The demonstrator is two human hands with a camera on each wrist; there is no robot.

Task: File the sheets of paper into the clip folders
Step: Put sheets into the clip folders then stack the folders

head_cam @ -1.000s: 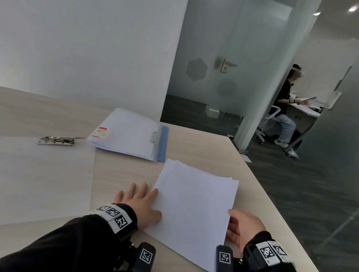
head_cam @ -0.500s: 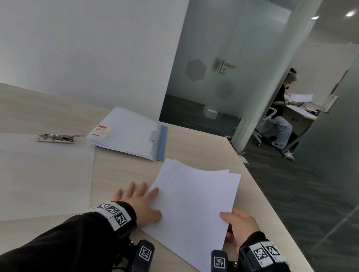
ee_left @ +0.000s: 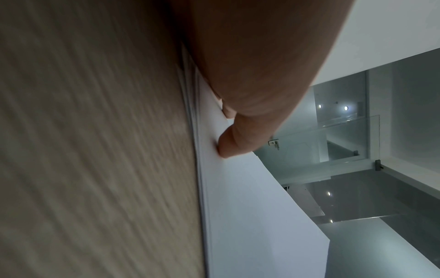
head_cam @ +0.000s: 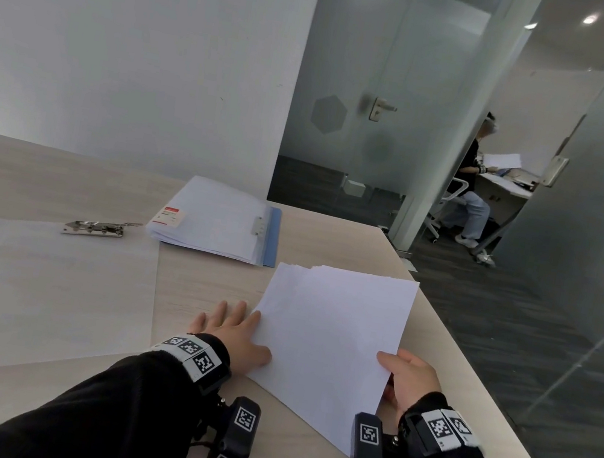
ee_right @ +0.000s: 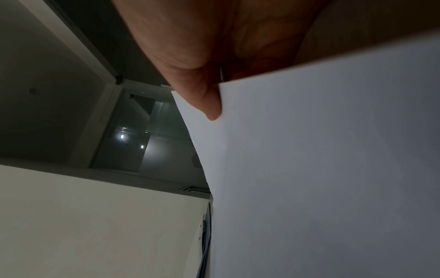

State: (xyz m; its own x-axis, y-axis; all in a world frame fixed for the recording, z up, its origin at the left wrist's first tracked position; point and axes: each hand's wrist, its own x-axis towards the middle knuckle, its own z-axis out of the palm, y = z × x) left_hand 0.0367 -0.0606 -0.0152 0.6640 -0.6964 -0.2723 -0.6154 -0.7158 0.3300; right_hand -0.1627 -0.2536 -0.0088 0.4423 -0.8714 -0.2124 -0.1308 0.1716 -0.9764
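A stack of white sheets (head_cam: pixel 331 336) lies near the table's right front. My right hand (head_cam: pixel 407 380) pinches the top sheet (ee_right: pixel 333 150) at its right edge, thumb (ee_right: pixel 209 105) on top, and holds that side lifted off the stack. My left hand (head_cam: pixel 236 333) lies flat with straight fingers at the stack's left edge, its thumb (ee_left: pixel 228 146) pressing on the paper (ee_left: pixel 238 206). A closed clear folder with a blue spine (head_cam: pixel 218 221) holding paper lies behind the stack. An open clear folder (head_cam: pixel 45 291) with a metal clip (head_cam: pixel 97 228) is spread at the left.
The wooden table's right edge (head_cam: pixel 468 366) runs close beside my right hand, with dark carpet beyond. A white wall and a frosted glass door (head_cam: pixel 352 98) stand behind the table. A person (head_cam: pixel 473 184) sits at a desk in the far room.
My right hand moved onto the top sheet's right edge, pinched it and raised that side. The left hand stayed flat at the stack's left edge.
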